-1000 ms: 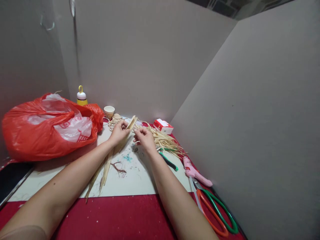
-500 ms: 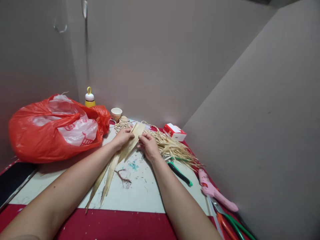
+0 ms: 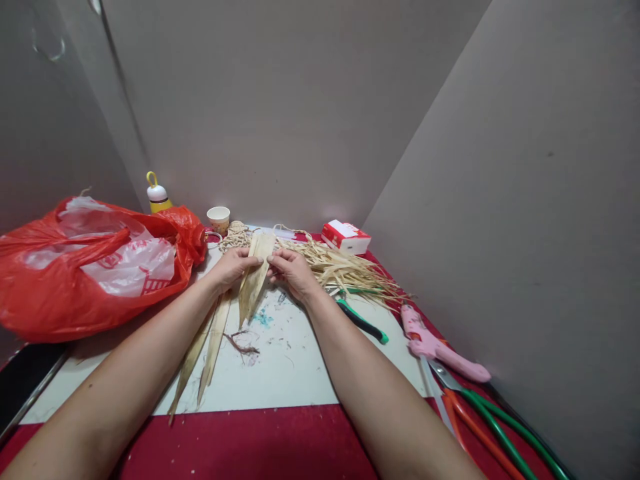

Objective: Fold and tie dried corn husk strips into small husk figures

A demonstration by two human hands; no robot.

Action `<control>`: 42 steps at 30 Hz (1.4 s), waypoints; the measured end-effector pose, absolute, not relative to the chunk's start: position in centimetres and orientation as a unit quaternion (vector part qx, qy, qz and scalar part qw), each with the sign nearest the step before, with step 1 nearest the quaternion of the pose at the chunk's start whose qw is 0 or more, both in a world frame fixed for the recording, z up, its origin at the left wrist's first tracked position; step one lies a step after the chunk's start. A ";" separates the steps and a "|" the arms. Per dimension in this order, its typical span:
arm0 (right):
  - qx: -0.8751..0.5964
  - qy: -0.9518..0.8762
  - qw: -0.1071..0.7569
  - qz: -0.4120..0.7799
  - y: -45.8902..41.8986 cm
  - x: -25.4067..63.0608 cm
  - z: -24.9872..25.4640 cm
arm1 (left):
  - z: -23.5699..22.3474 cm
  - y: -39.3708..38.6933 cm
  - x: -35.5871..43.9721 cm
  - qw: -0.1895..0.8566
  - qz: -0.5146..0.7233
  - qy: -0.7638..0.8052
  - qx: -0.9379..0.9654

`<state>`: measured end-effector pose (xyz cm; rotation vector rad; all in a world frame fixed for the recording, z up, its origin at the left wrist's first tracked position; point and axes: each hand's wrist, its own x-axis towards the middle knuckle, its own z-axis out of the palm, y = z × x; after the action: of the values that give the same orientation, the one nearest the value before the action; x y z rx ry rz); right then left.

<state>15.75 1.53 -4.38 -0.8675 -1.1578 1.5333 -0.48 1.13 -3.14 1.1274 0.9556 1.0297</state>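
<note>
A wide, pale dried husk leaf (image 3: 255, 283) is held up over the white board (image 3: 285, 373). My left hand (image 3: 234, 266) pinches its left side, thumb on the face. On its right edge, my right hand (image 3: 293, 272) closes thumb and fingertips. Longer dried husk strips (image 3: 217, 343) hang or lie below my left wrist, pointing toward the board's near edge; whether that hand also grips them I cannot tell. Beyond and right of my hands spreads a pile of thin straw-coloured strips (image 3: 350, 267). A brown twig (image 3: 241, 344) lies on the board under the leaf.
A red plastic bag (image 3: 45, 293) bulges at left, with a yellow bottle (image 3: 159, 197) and paper cup (image 3: 219, 219) behind. At right lie green-handled pliers (image 3: 363, 321), a pink glue gun (image 3: 440, 350) and scissors (image 3: 480, 407). A red-white box (image 3: 346, 238) sits by the wall.
The view has turned a little to the right. The leaf now stands more upright between my hands and apart from the strips below. Both hands still pinch it.
</note>
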 end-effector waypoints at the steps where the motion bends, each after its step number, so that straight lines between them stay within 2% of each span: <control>1: -0.356 -0.482 0.493 0.631 1.6 15.8 -4.4 | -3.2 1.1 -0.5 0.624 0.445 0.413 0.492; 25: -0.379 -0.513 0.481 0.602 1.5 15.4 -4.5 | -3.0 1.1 -0.5 0.539 0.445 0.482 0.529; 32: -0.398 -0.514 0.493 0.578 1.6 15.1 -4.7 | -2.5 0.9 -0.2 0.574 0.472 0.434 0.508; 37: -0.370 -0.484 0.507 0.610 1.8 15.2 -4.4 | -2.4 1.0 -0.2 0.573 0.500 0.429 0.488; 42: -0.347 -0.485 0.472 0.649 1.6 15.2 -4.4 | -2.7 1.1 -0.2 0.557 0.496 0.433 0.507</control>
<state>15.24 1.63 -4.39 -0.8496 -1.1877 1.5883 -0.15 1.06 -2.69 1.1958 1.0210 1.1713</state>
